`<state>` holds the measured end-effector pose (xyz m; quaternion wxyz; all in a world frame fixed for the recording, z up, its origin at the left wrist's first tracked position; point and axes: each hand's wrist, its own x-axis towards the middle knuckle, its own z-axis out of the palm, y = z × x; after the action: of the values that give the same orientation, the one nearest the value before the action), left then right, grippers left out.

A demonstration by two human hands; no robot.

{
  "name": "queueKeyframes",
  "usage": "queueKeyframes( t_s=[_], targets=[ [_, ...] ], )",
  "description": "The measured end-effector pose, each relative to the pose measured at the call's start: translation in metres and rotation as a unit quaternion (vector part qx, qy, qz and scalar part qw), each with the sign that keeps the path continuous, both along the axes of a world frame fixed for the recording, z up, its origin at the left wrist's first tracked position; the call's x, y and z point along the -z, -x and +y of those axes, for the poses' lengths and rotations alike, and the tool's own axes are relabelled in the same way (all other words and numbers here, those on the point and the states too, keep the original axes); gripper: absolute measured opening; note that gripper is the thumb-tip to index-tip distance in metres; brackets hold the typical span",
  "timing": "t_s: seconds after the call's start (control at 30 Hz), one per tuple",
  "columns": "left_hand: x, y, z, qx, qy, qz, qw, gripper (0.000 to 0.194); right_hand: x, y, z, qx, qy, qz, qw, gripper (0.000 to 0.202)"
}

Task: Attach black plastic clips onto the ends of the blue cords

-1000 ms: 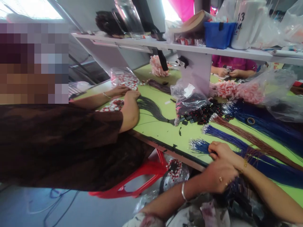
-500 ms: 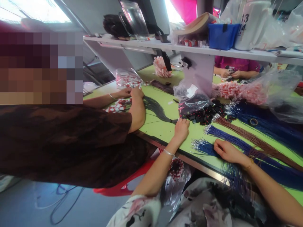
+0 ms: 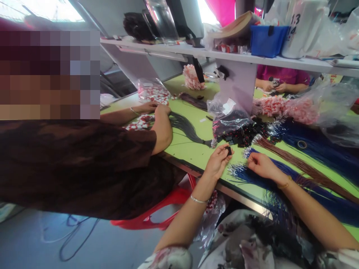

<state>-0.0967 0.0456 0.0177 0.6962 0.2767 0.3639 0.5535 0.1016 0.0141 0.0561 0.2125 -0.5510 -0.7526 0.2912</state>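
My left hand (image 3: 218,161) is closed, pinching a small black plastic connector housing (image 3: 229,151) between thumb and fingers. Just beyond it lies a pile of similar black housings (image 3: 246,135), beside a clear bag. My right hand (image 3: 263,165) has its fingers curled together above a bundle of blue wires (image 3: 238,171) with silvery terminal tips. Whatever those fingers hold is too small to make out. Behind that hand run a second blue wire bundle (image 3: 283,160) and a brown wire bundle (image 3: 297,164), both with metal tips.
At left, a co-worker's arm (image 3: 164,127) reaches over dark grey wires (image 3: 185,127) and red-and-white parts (image 3: 143,122). A shelf (image 3: 207,55) holding a blue bin (image 3: 267,41) spans the table. Another person's hands (image 3: 275,86) show behind it. A red stool (image 3: 151,209) stands below.
My left hand has drawn back from the black pile and turned, now with a black connector housing in its fingers. My right hand has shifted slightly up and left.
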Motion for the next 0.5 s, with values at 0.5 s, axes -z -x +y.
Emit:
queueKeyframes(
  t_s=[0.5],
  targets=[
    [-0.001, -0.027, -0.037, 0.090, 0.040, -0.112, 0.989, 0.020, -0.003, 0.014, -0.010, 0.047, -0.053, 0.130, 0.989, 0.015]
  ],
)
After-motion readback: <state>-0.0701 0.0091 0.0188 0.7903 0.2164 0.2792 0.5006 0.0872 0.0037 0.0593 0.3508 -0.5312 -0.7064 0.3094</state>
